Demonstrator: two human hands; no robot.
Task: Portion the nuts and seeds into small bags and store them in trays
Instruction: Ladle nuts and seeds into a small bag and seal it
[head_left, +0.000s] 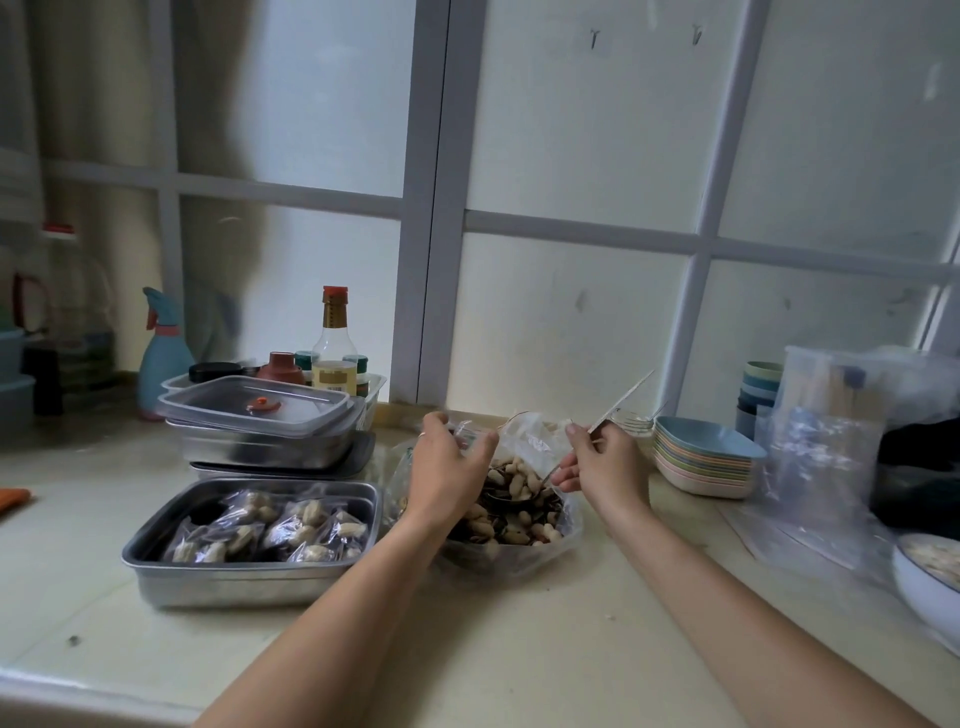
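The left hand (447, 467) grips the near edge of a small clear bag (530, 441), fingers and thumb curled round the plastic. The right hand (602, 462) pinches the handle of a metal spoon (621, 400). The handle points up and to the right; the spoon's bowl lies low among the nuts.

Both hands are held over a large clear bag of peanuts and dark seeds (519, 525), which rests open on the worktop (467, 649).

Just left of this bag stands an open steel tray (249, 582) holding several filled small bags (270, 525). Behind it is a stack of lidded steel trays (260, 447). A spray bottle (161, 353) and a sauce bottle (335, 338) stand farther back.

To the right of the hands sits a stack of pastel dishes (701, 467), then loose clear plastic bags (821, 467) and a white plate (919, 587).
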